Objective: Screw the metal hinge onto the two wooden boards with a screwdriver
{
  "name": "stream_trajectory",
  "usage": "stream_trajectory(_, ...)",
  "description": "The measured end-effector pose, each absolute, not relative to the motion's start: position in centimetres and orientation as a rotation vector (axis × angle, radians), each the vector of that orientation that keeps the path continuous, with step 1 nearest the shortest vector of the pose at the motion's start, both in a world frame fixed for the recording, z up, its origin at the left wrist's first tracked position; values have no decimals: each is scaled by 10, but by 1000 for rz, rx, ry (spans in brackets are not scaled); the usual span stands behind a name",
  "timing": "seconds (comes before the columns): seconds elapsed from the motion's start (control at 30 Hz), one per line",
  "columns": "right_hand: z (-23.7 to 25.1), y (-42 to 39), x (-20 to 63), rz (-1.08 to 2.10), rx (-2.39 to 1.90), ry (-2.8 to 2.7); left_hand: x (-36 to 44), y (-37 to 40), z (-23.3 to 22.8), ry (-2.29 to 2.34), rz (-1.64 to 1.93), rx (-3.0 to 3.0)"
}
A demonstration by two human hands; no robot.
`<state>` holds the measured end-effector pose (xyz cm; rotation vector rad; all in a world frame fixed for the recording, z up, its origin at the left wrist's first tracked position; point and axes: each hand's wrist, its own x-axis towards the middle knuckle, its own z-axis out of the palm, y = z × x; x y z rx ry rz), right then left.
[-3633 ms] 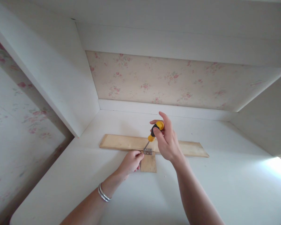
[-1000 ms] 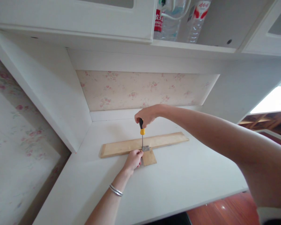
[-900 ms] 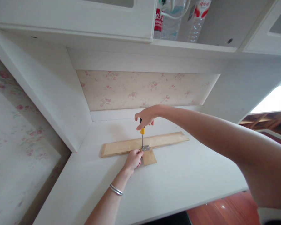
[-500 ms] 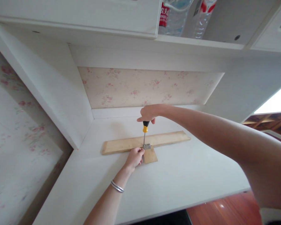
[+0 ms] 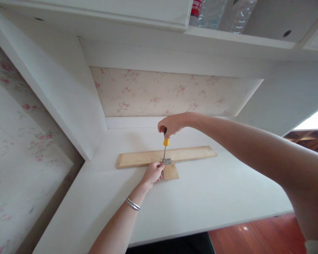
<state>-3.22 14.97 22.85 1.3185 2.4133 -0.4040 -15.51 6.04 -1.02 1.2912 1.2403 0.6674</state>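
Gripping screwdriver: right hand, closed round handle
Left hand: curled at hinge, hold unclear
Screwdriver: tip at hinge's end

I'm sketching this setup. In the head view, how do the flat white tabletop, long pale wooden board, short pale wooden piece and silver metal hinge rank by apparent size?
Largest to smallest:
1. Flat white tabletop
2. Long pale wooden board
3. Short pale wooden piece
4. Silver metal hinge

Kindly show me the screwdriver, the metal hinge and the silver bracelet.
Screwdriver (image 5: 166, 142): head view, yellow part of handle.
Metal hinge (image 5: 167, 161): head view, middle.
Silver bracelet (image 5: 133, 204): head view, middle of visible band.
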Motion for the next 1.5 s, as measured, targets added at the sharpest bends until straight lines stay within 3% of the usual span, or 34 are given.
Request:
stream_trajectory(0.2, 230, 146, -33, -366, 1570, 2237, -155, 60, -7, 1243, 662, 1310)
stream_trajectory(0.4, 230, 142, -31, -468, 1340, 2410, -154, 58, -3, 1239, 653, 1301)
stream_trajectory(0.57, 229, 144, -29, -382, 1544, 2221, -154, 59, -3, 1254, 646, 1302)
stream_trajectory(0.73, 232, 142, -28, -452, 1332, 2388, -154, 60, -7, 1237, 658, 1290)
stream_trajectory(0.9, 234, 143, -29, -406, 1563, 2206, -154, 60, -7, 1235, 665, 1276)
stream_trajectory(1.07, 236, 144, -28, -413, 1351, 2385, -154, 60, -9, 1223, 669, 1270)
stream_trajectory(1.23, 235, 146, -29, -448, 1531, 2216, -154, 61, -9, 1226, 663, 1294)
stream_trajectory(1.4, 235, 147, -30, -460, 1325, 2358, -154, 60, -6, 1242, 649, 1278)
stream_trajectory(1.5, 235, 146, -31, -494, 1409, 2293, -153, 60, -6, 1256, 650, 1286)
